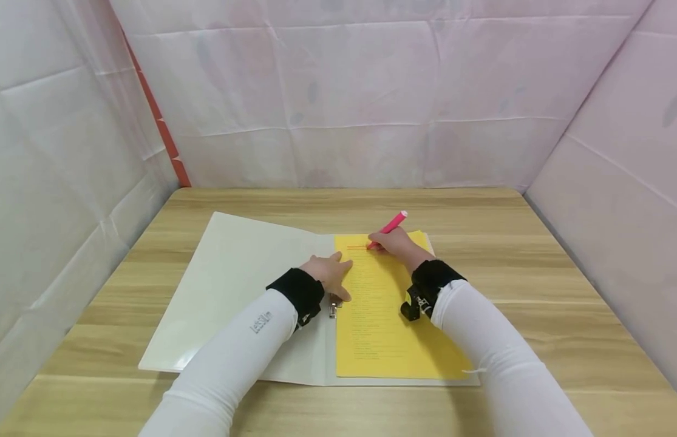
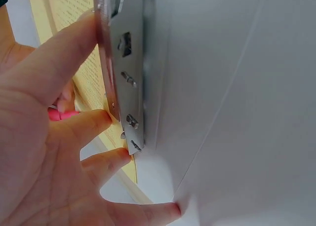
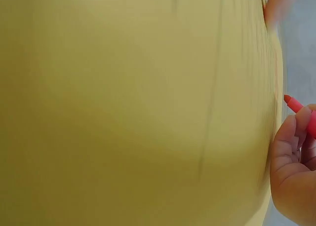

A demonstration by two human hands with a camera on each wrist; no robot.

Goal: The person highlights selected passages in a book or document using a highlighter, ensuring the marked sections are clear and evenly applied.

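Observation:
An open white folder (image 1: 234,285) lies on the wooden table (image 1: 535,261), with a yellow printed sheet (image 1: 382,321) on its right half. My right hand (image 1: 395,244) grips a pink highlighter (image 1: 390,227) whose tip touches the top lines of the sheet, where a pink stroke shows. In the right wrist view the yellow sheet (image 3: 138,107) fills the picture and the highlighter tip (image 3: 294,104) pokes out at the right. My left hand (image 1: 329,273) rests flat with fingers spread by the folder's spine. Its fingers (image 2: 59,63) touch the metal clip (image 2: 127,73).
White cloth walls (image 1: 343,97) close in the table at the back and on both sides. Bare wood runs around the folder, widest on the right side and along the far edge.

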